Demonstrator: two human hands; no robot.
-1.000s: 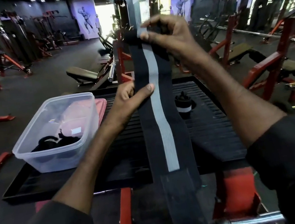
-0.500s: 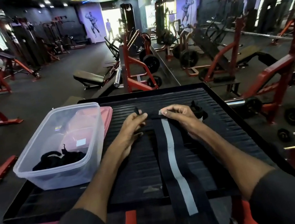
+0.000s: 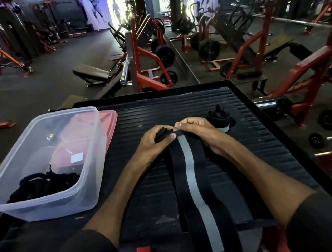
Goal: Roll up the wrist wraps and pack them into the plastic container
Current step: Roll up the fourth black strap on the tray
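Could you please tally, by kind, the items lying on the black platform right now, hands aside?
Unrolled wrist wrap, far end pinched by the left hand and right hand: 1
Rolled wrist wrap: 1
Clear plastic container, dark straps inside, number unclear: 1
Pink lid: 1
Total: 4

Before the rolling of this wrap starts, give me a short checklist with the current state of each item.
1. Both hands on the far end of the wrist wrap: ok, left hand and right hand pinch it.
2. Wrap lying flat on the black ribbed platform: ok, tail overhangs the near edge.
3. Plastic container open: ok.
4. Room inside the container: ok.
5. Rolled wrap clear of the hands: ok.
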